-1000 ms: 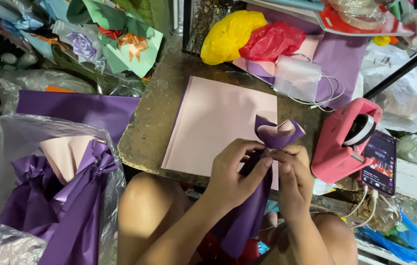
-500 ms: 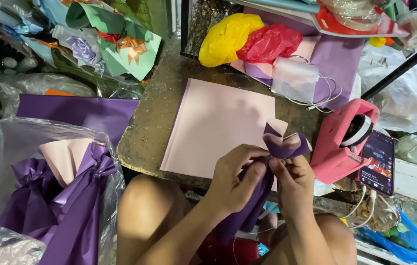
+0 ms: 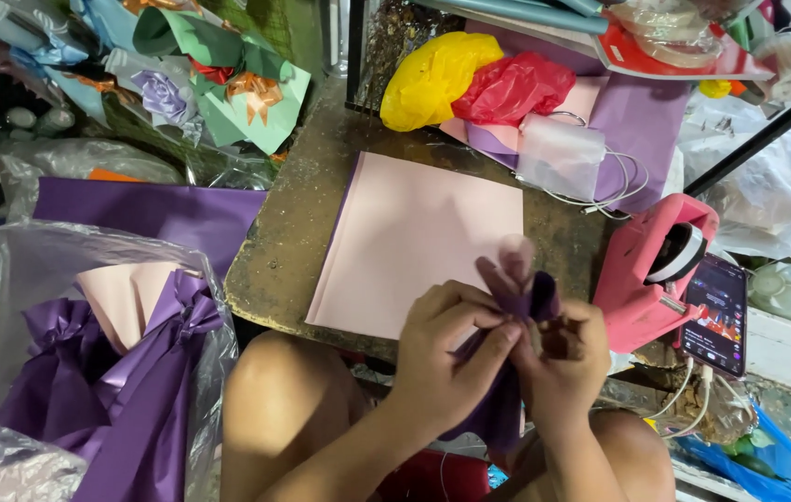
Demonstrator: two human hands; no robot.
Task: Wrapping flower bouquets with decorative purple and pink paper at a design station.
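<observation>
Purple wrapping sheet (image 3: pixel 507 307) now gathered tighter than a second ago, left hand (image 3: pixel 446 349) and right hand (image 3: pixel 567 358) both pinched on it, just beside pink sheet (image 3: pixel 414 242).

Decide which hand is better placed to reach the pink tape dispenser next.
Right, probably. The right hand lies beside the tape dispenser; the left hand is farther off. Both pinch the purple paper.

Lit phone screen (image 3: pixel 719 316) right of pink tape dispenser (image 3: pixel 651 270), dark and colourful
</observation>
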